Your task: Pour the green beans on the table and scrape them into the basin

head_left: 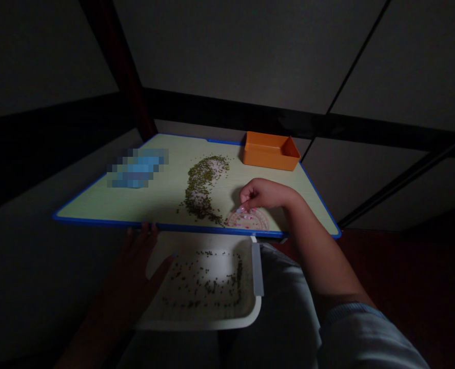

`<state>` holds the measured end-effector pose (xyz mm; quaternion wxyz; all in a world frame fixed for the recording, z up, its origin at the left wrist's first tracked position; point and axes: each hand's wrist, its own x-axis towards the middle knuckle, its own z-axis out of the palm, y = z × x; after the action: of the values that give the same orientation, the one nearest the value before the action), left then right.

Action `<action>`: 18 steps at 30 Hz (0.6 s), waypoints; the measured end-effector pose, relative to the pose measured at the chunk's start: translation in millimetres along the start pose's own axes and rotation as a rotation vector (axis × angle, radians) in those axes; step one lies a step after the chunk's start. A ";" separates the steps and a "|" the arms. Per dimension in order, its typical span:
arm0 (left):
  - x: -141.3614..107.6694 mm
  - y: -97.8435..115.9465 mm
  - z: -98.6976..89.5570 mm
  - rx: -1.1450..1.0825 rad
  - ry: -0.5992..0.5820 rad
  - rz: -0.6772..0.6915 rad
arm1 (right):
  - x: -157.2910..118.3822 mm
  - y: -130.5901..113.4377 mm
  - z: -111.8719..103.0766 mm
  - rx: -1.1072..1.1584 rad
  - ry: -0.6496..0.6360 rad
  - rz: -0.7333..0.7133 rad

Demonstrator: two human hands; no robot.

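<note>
Small green seeds, like mung beans (196, 187), lie spread in a curved heap on the pale green tabletop (161, 200). My right hand (263, 195) is to their right, its fingertips pinched low over a pink half-circle print (263, 219) with small pink and white bits on it. Whatever those fingertips hold is too small to make out. Below the table's front edge, a white plastic tub (208, 324) rests by my lap with scattered seeds inside. My left hand (142, 271), in deep shadow, grips the tub's left side, thumb over the inside.
An orange open box (269, 156) stands at the table's back right corner. A blurred blue item (138, 171) lies at the left. Blue edging (104, 221) rims the table, and dark panelled walls (227, 56) rise behind and to the left.
</note>
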<state>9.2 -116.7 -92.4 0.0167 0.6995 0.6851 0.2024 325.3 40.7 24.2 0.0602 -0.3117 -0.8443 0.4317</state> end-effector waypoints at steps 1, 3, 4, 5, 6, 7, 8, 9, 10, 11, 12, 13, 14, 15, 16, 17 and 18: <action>-0.2 -0.1 0.3 -0.002 0.003 0.001 | 0.6 -0.4 1.0 0.001 -0.005 0.001; -0.3 0.3 0.5 -0.005 0.007 0.004 | 2.4 -1.8 3.6 -0.007 -0.012 0.001; -0.3 0.5 0.4 -0.006 0.008 0.005 | 3.3 -2.8 5.2 -0.015 -0.008 0.000; -0.3 0.7 0.4 -0.006 0.009 0.004 | 4.3 -4.0 6.7 -0.025 0.002 0.000; -0.2 0.6 0.3 -0.006 0.008 0.001 | 5.1 -5.3 8.0 -0.036 0.013 0.002; -0.2 0.4 0.3 -0.004 0.007 -0.003 | 5.7 -6.5 9.0 -0.048 0.028 0.004; -0.3 -0.1 0.4 -0.002 0.006 -0.005 | 5.9 -7.4 9.5 -0.059 0.043 0.008; -0.4 -0.7 0.5 -0.001 0.008 -0.004 | 5.8 -8.1 9.4 -0.068 0.057 0.015; -0.6 -1.3 0.5 -0.001 0.008 -0.001 | 5.3 -8.4 8.8 -0.072 0.068 0.022; -0.8 -1.8 0.4 -0.003 0.010 0.001 | 4.6 -8.3 7.8 -0.074 0.077 0.029; -0.9 -2.0 0.2 -0.005 0.012 0.002 | 3.6 -7.9 6.4 -0.073 0.085 0.037; -1.0 -1.9 -0.1 -0.008 0.016 0.000 | 2.4 -7.2 4.8 -0.072 0.091 0.044; -1.1 -1.5 -0.5 -0.010 0.013 -0.001 | 1.2 -6.2 3.1 -0.073 0.096 0.051; -1.0 -0.9 -0.9 -0.010 0.008 -0.002 | 0.1 -5.2 1.5 -0.079 0.103 0.057; -0.9 -0.3 -1.2 -0.009 0.003 -0.003 | -1.0 -4.1 -0.1 -0.089 0.111 0.064; -0.8 0.3 -1.4 -0.008 0.000 -0.003 | -2.0 -3.1 -1.5 -0.103 0.120 0.072; -0.7 0.6 -1.4 -0.006 -0.002 -0.003 | -3.0 -2.1 -2.8 -0.117 0.128 0.081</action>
<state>9.4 -117.8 -91.2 0.0197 0.6987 0.6855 0.2037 327.7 40.1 28.1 0.0784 -0.3756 -0.8492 0.3628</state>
